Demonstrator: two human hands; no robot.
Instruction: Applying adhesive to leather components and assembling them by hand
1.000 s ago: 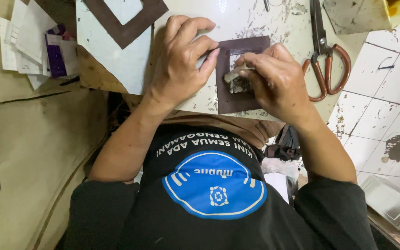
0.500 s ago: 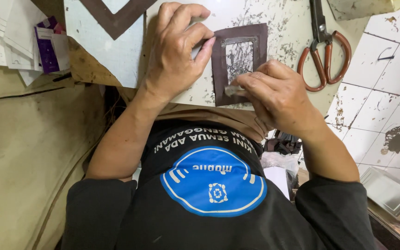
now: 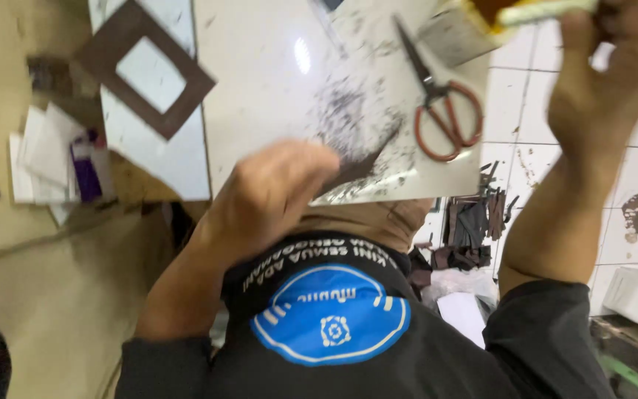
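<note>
Since half a second ago my right hand has lifted off the small brown frame and gone up to the top right corner, while the left hand has stayed low over the near edge of the white board and now has the frame alone. Only a dark, blurred sliver of the frame shows past the left fingers, and its visible long edge runs slantwise, up and to the right toward the scissors. I judge that the left grip is curled shut on the frame, though blur hides the fingertips. The frame lies touching the left hand and well apart from the right, so the left is plainly the nearer. It looks flat, thin and dark brown, lying on a patch of the board smudged grey. The right grip appears closed around a pale stick-like thing beside a yellow-rimmed container at the picture's top edge. Further left, a larger brown frame lies flat on a second white sheet, apart from both hands.
</note>
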